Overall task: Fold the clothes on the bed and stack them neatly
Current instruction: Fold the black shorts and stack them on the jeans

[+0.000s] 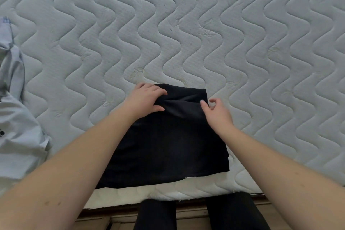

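A black garment (168, 145) lies folded into a rough rectangle on the mattress (186, 33), close to the near edge. My left hand (147, 99) sits on its far left corner, and the cloth bunches into a crease between the fingers and thumb. At the garment's far right edge is my right hand (217, 113). Its fingers are loosely curled and hold nothing, and the thumb tip touches the cloth.
A crumpled light blue garment (16, 127) lies at the left edge of the bed. The quilted mattress stretches bare beyond and to the right of the black garment. Below the near edge are the wooden bed frame (190, 214) and my dark-clad legs (233, 213).
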`<state>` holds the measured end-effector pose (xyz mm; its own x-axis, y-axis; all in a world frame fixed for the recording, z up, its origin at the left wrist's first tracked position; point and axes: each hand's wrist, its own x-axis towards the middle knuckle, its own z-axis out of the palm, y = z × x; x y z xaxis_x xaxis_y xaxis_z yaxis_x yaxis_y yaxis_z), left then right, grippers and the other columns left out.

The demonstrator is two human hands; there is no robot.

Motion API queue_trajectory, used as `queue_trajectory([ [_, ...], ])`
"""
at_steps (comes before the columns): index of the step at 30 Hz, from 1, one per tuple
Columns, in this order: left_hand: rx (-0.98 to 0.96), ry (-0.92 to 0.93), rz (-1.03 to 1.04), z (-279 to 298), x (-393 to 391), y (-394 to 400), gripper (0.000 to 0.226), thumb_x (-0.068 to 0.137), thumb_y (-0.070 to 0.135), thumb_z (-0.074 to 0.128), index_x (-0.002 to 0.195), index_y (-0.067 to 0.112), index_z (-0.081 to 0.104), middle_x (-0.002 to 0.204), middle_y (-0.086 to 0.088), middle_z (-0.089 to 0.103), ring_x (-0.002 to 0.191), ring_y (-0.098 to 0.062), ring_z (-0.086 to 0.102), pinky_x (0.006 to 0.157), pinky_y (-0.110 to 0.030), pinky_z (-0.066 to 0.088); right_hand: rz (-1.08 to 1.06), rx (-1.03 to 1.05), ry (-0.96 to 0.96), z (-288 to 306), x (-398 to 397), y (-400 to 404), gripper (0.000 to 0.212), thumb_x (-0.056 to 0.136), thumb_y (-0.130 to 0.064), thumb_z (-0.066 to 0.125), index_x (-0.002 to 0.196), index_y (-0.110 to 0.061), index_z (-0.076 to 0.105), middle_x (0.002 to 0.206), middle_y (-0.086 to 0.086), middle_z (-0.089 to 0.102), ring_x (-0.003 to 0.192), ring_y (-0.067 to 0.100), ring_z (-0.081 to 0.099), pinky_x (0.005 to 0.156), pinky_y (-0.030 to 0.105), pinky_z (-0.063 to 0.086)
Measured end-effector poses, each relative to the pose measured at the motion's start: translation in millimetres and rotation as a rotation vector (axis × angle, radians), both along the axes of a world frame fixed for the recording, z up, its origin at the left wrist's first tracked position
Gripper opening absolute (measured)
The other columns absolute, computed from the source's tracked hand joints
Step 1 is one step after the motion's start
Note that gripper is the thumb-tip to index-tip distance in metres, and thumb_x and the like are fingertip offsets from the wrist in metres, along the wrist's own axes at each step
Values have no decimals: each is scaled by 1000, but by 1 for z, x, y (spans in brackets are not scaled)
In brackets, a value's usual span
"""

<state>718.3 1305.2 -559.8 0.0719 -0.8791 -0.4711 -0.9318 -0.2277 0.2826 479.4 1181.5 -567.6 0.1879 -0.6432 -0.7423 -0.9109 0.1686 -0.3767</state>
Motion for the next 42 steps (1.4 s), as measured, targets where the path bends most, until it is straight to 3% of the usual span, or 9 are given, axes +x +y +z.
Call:
queue_trajectory([
  [6,141,-215,25,-10,-5,2,36,93,45,57,126,32,57,125,5,58,123,-19,46,110,-38,22,142,24,132,3,-3,10,56,84,-48,65,133,-30,45,88,-15,65,105,17,62,96,36,37],
  [10,66,-144,251,-12,-2,-8,22,91,40,61,109,29,69,114,2,57,116,-22,47,102,-38,26,-406,228,-246,7,-3,-6,49,83,-22,73,128,-22,55,94,3,65,93,21,64,89,38,53],
  [13,-6,-106,421,-13,2,-17,17,89,35,66,99,21,69,115,-3,54,113,-26,48,96,-38,33,-729,346,-421,7,3,-28,43,85,-13,73,123,-23,55,115,17,65,107,31,64,96,47,52],
  [16,34,-38,534,-16,0,-22,17,93,32,62,98,16,65,116,-7,54,109,-28,52,91,-39,41,-847,340,-541,0,11,-43,44,89,-4,66,128,-18,50,116,10,62,102,22,61,84,32,53],
  [22,5,205,853,-26,0,-25,40,88,40,69,116,15,56,116,-5,57,108,-23,54,94,-41,46,-5,-129,-223,-14,14,-37,53,87,-30,71,135,-23,49,128,2,56,115,20,53,101,35,41],
  [26,114,331,756,-22,15,-13,65,73,35,85,127,18,52,122,-2,53,112,-17,51,99,-33,42,675,-311,-71,-22,26,-31,62,86,-44,68,141,-31,43,142,-3,47,132,23,37,110,39,23],
  [30,146,282,667,-22,24,-5,48,78,17,81,120,19,57,123,-2,59,105,-16,55,91,-27,41,786,-265,69,-25,44,-43,54,82,-55,68,127,-34,49,125,-3,57,121,23,44,98,40,27],
  [33,67,299,759,-23,24,-1,20,85,13,72,101,22,64,105,4,68,99,-14,63,89,-26,46,619,-72,60,-21,55,-59,50,86,-71,49,112,-29,58,105,-4,61,105,21,53,91,39,36],
  [42,-74,429,821,-16,27,10,20,90,16,68,84,35,68,89,16,71,90,-4,67,90,-21,48,857,-24,180,-2,61,-75,27,93,-42,60,110,-22,67,105,5,66,102,27,61,84,35,50],
])
